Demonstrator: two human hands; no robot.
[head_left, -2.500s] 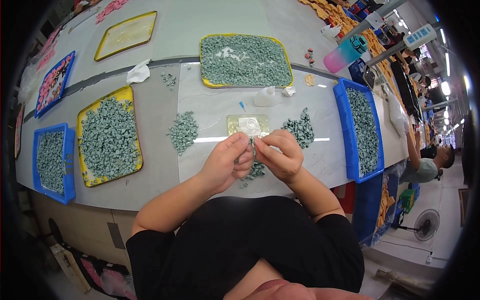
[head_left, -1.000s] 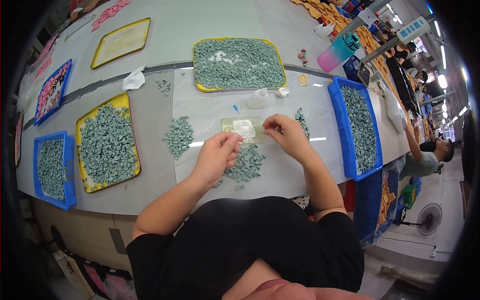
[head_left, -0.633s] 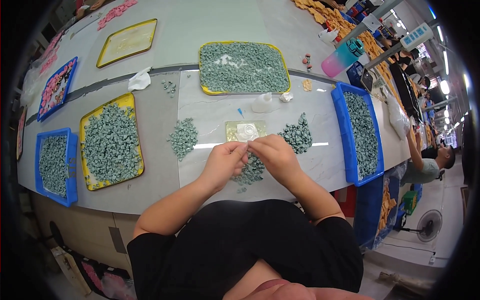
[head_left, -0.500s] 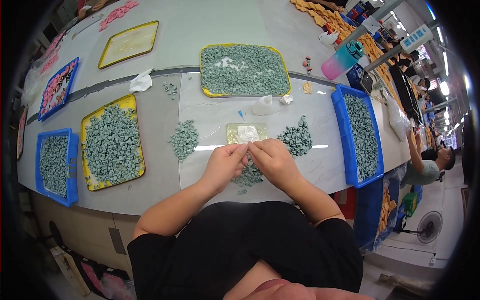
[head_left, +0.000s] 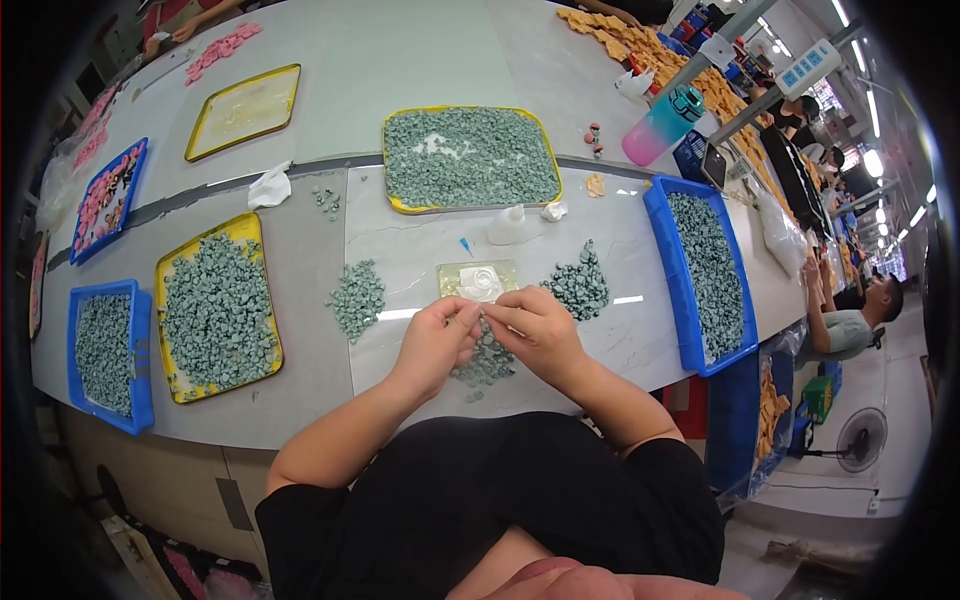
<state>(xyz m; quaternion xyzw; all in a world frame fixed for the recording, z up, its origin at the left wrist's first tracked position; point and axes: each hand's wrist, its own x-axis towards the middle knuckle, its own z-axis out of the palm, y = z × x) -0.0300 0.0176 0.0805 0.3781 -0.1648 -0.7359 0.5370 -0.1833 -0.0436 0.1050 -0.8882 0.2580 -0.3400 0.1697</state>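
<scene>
Over the near middle of the table, my left hand [head_left: 434, 345] and my right hand [head_left: 545, 338] meet, thumbs and forefingers pinched together. Whatever small thing they hold is hidden by the fingertips. Just beyond them lies a yellowish flat block [head_left: 450, 282] with a white patch and a clear round dish on it. Beneath my hands spreads a pile of small grey-green pieces [head_left: 487, 366]. Another pile [head_left: 579, 285] sits to the right, and a third pile [head_left: 357, 299] to the left. A white squeeze bottle [head_left: 506, 227] stands behind the block, near a blue nozzle tip [head_left: 465, 244].
Yellow-rimmed trays of green pieces lie at the back [head_left: 470, 160] and left [head_left: 218, 310]. Blue bins flank me at the left [head_left: 143, 365] and right [head_left: 668, 270]. A teal-pink drinking bottle [head_left: 655, 135] stands back right. A co-worker [head_left: 850, 325] is at the far right.
The view has shifted slightly, so the table's things appear a little lower and further left. My hands stay pinched together in front of the block.
</scene>
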